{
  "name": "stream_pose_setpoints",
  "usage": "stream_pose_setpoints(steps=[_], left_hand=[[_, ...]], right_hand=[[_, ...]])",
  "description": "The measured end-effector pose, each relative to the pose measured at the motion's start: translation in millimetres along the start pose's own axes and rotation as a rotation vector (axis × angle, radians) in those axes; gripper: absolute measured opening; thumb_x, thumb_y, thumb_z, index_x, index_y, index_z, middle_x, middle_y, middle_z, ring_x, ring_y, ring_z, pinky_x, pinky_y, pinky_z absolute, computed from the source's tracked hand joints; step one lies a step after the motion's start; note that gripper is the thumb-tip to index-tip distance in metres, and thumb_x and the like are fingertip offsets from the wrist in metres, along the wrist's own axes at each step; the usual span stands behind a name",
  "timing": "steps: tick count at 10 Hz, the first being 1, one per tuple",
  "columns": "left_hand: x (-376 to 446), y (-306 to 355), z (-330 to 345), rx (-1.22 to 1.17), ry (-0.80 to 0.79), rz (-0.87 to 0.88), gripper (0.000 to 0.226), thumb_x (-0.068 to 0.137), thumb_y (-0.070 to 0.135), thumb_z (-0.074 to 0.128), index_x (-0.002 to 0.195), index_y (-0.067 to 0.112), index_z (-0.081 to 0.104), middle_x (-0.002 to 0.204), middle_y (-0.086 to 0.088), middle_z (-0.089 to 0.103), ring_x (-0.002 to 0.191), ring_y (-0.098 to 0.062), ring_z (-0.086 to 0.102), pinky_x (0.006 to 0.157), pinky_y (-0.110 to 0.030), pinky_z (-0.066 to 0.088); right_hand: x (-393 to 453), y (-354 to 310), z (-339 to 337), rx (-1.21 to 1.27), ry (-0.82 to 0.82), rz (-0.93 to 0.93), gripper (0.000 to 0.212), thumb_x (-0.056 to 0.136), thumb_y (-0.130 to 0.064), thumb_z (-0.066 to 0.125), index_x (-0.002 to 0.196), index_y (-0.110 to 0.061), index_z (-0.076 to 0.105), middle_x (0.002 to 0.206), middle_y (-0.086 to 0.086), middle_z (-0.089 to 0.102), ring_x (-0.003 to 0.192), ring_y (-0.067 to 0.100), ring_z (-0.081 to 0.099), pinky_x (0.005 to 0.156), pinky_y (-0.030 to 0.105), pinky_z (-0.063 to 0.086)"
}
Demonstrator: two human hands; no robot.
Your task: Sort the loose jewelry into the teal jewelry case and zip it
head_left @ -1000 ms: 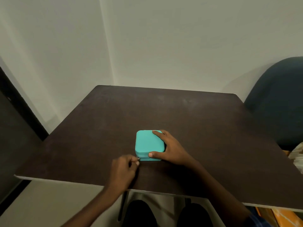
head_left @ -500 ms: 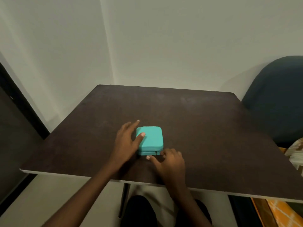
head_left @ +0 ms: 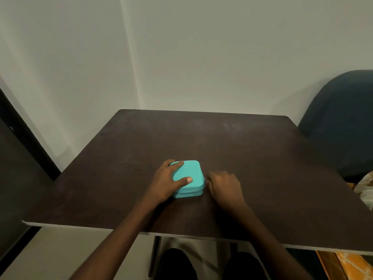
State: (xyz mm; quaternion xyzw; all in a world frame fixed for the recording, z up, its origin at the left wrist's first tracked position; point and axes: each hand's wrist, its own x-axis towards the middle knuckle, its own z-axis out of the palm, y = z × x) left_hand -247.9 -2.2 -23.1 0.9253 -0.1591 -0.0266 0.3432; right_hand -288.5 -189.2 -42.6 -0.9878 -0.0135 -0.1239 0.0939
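Observation:
The teal jewelry case (head_left: 191, 170) lies closed on the dark table (head_left: 252, 158), near its front middle. My left hand (head_left: 168, 181) rests on the case's left side, with the thumb on the lid and the fingers over its far left corner, holding it down. My right hand (head_left: 224, 187) sits against the case's right side with its fingers curled at the zipper line; the zipper pull is hidden under the fingers. No loose jewelry is visible on the table.
A dark blue chair (head_left: 341, 122) stands at the table's right edge. Pale walls meet in a corner behind the table. Orange patterned cloth (head_left: 351, 263) shows at the lower right, below the table's front edge.
My left hand moved from the case's front edge onto its left side and lid. My right hand left the lid, passed along the front zipper line and is now at the right side.

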Motion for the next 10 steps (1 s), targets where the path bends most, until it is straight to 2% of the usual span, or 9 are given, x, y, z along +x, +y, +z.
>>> stream_pose_setpoints(steps=[2, 3, 4, 5, 6, 7, 8, 9, 10], left_hand=[[3.3, 0.1, -0.1, 0.008, 0.012, -0.018, 0.070, 0.080, 0.048, 0.064, 0.140, 0.022, 0.038, 0.146, -0.002, 0.031, 0.130, -0.018, 0.035, 0.101, -0.027, 0.031], [2.9, -5.0, -3.9, -0.036, 0.068, -0.030, 0.071, 0.073, 0.052, 0.070, 0.134, 0.025, 0.046, 0.135, 0.000, 0.039, 0.122, -0.015, 0.042, 0.092, -0.020, 0.030], [0.6, -11.4, -4.3, -0.141, 0.161, -0.102, 0.077, 0.054, 0.064, 0.071, 0.123, 0.032, 0.053, 0.116, 0.006, 0.043, 0.108, -0.011, 0.046, 0.087, -0.020, 0.033], [3.2, -12.7, 1.3, -0.140, 0.247, -0.193, 0.066, 0.060, 0.060, 0.075, 0.116, 0.039, 0.049, 0.102, 0.007, 0.040, 0.102, -0.013, 0.045, 0.087, -0.026, 0.039], [13.4, -14.9, 6.4, -0.152, 0.250, -0.244, 0.052, 0.072, 0.061, 0.064, 0.115, 0.038, 0.047, 0.103, 0.006, 0.043, 0.103, -0.015, 0.047, 0.085, -0.029, 0.042], [52.7, -30.6, 4.2, -0.151, 0.338, -0.237, 0.049, 0.082, 0.053, 0.057, 0.121, 0.023, 0.052, 0.116, -0.002, 0.053, 0.109, -0.017, 0.045, 0.087, -0.028, 0.037], [114.7, -47.4, -13.4, -0.157, 0.426, -0.288, 0.050, 0.084, 0.049, 0.058, 0.119, 0.012, 0.056, 0.114, -0.011, 0.058, 0.098, -0.017, 0.043, 0.081, -0.029, 0.036], [162.7, -61.2, -27.6, -0.160, 0.450, -0.323, 0.052, 0.082, 0.051, 0.060, 0.113, 0.010, 0.058, 0.111, -0.013, 0.060, 0.093, -0.015, 0.042, 0.078, -0.029, 0.037], [174.7, -68.5, -31.6, -0.070, 0.514, -0.365, 0.057, 0.085, 0.054, 0.053, 0.118, 0.007, 0.056, 0.118, -0.017, 0.056, 0.104, -0.026, 0.047, 0.085, -0.033, 0.037]], right_hand=[[114.8, -5.9, -11.0, -0.276, -0.199, -0.506, 0.011, 0.088, -0.021, 0.057, 0.095, -0.015, 0.062, 0.090, 0.006, 0.069, 0.087, 0.025, 0.063, 0.083, 0.039, 0.044], [94.7, -18.3, -18.9, 0.000, 0.035, -0.387, 0.015, 0.088, -0.024, 0.062, 0.099, -0.014, 0.062, 0.091, 0.006, 0.068, 0.084, 0.024, 0.062, 0.074, 0.038, 0.049], [16.2, -26.9, -14.5, 0.568, 0.190, 0.161, 0.031, 0.094, -0.038, 0.048, 0.116, -0.018, 0.056, 0.103, -0.001, 0.066, 0.095, 0.017, 0.061, 0.080, 0.030, 0.047], [-35.0, -49.4, 8.5, 0.691, -0.123, 0.145, 0.123, 0.059, -0.085, 0.047, 0.149, -0.012, 0.004, 0.148, 0.000, 0.039, 0.131, 0.020, 0.044, 0.100, 0.028, 0.037], [-8.7, -58.3, 25.9, 0.590, -0.282, 0.106, 0.133, 0.050, -0.089, 0.038, 0.141, -0.018, -0.027, 0.158, 0.005, -0.007, 0.145, 0.024, 0.015, 0.110, 0.033, 0.028], [57.5, -53.6, 42.8, 0.600, -0.210, 0.072, 0.097, 0.079, -0.048, 0.048, 0.143, -0.019, -0.019, 0.158, 0.016, 0.002, 0.142, 0.031, 0.022, 0.108, 0.033, 0.030], [143.8, -50.6, 51.7, 0.522, -0.249, -0.027, 0.076, 0.092, -0.030, 0.053, 0.149, -0.026, 0.003, 0.155, 0.022, 0.011, 0.134, 0.036, 0.034, 0.107, 0.037, 0.031], [196.6, -55.2, 57.6, 0.448, -0.297, -0.085, 0.072, 0.094, -0.029, 0.049, 0.149, -0.027, 0.003, 0.154, 0.024, 0.012, 0.130, 0.038, 0.039, 0.106, 0.039, 0.034], [194.4, -43.2, 53.6, 0.461, -0.319, -0.111, 0.075, 0.094, -0.042, 0.044, 0.149, -0.023, -0.002, 0.157, 0.019, 0.007, 0.138, 0.034, 0.028, 0.111, 0.035, 0.026]])
